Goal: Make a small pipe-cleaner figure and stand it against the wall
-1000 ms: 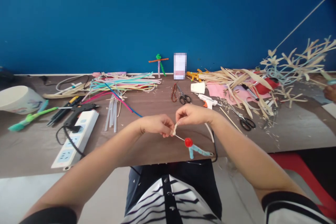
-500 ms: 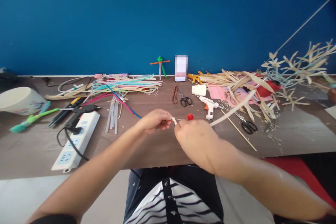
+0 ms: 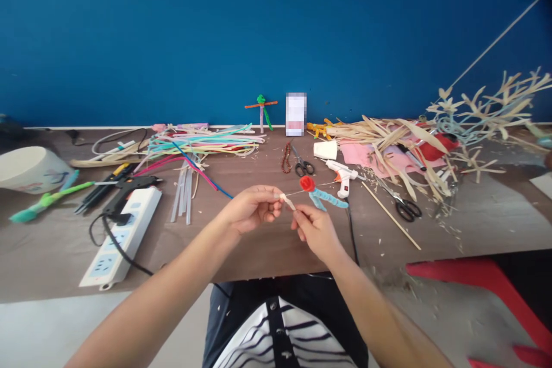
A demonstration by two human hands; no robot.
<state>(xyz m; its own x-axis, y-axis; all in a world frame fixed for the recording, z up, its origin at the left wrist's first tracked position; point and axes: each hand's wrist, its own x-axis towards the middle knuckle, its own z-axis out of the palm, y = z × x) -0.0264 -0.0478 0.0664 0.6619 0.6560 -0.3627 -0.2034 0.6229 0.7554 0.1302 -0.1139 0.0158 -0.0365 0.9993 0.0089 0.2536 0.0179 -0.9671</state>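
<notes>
Between the fingertips of my left hand is one end of a small pale cream strip, seemingly wound at the end of a thin wire that runs off to the right. My right hand pinches the strip's other end, just to the right of my left. Beyond my right hand lies a red flower-like piece beside light-blue fuzzy stems. My fingers partly hide the strip.
A white glue gun, black scissors and a white cup lie ahead. A power strip and coloured pipe cleaners are on the left. Dried pale strips, more scissors and a stick lie right.
My right hand has turned and drawn back slightly, uncovering the blue stems and the pale strip. The long pale band that stretched right from my right hand no longer shows there.
</notes>
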